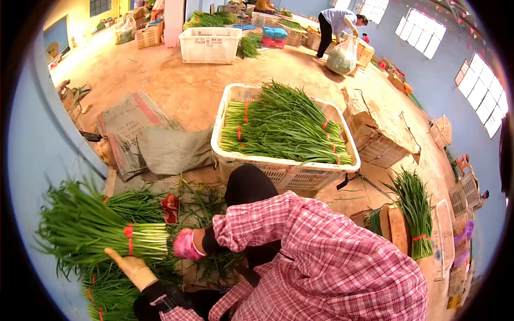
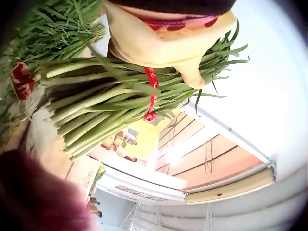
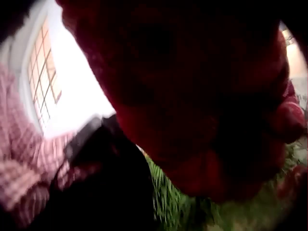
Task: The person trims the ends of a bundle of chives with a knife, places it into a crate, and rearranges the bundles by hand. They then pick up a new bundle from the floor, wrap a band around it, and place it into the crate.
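Note:
My left hand (image 1: 134, 267), in a cream glove, holds a bunch of garlic chives (image 1: 150, 241) level, with its leafy end to the left. A red band (image 2: 152, 89) with printing goes round the stems beside the thumb. The cut ends of the white-green stems point right, towards my right hand (image 1: 187, 245) in a pink glove, which is close by them. In the right wrist view that glove (image 3: 183, 120) is dark and fills the middle; whether its fingers are curled I cannot tell. More banded chives (image 1: 115, 291) lie under and beside the held bunch.
A white crate (image 1: 286, 168) of banded chives stands in front of my knee. Sacks (image 1: 174, 150) lie left of it, a covered crate (image 1: 380, 139) to its right. Another chive bunch (image 1: 415, 214) lies at right. A blue wall (image 1: 53, 139) borders the left. Another person (image 1: 337, 24) bends over a bag behind.

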{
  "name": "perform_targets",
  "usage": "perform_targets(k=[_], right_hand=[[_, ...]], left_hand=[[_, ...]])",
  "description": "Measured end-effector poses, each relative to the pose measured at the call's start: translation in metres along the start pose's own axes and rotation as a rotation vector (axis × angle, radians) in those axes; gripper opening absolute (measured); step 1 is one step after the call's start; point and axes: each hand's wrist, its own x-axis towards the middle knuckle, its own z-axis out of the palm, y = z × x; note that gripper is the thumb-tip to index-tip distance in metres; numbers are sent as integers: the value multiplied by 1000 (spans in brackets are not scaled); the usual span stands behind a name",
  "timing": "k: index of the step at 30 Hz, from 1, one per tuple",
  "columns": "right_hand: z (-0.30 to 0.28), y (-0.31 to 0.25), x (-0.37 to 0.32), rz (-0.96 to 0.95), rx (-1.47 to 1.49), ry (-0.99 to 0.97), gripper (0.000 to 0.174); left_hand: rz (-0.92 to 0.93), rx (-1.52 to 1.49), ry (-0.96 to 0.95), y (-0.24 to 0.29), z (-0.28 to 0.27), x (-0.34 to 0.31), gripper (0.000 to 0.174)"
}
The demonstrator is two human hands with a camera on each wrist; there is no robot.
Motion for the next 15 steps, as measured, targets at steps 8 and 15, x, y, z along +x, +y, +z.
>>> perform_targets(k=[8, 15], right_hand=[[2, 56, 12, 121, 230, 148, 20], [-71, 60, 34, 477, 1393, 303, 29]], left_hand=[[-14, -230, -164, 15, 16, -67, 73], [-89, -282, 98, 19, 77, -78, 73]])
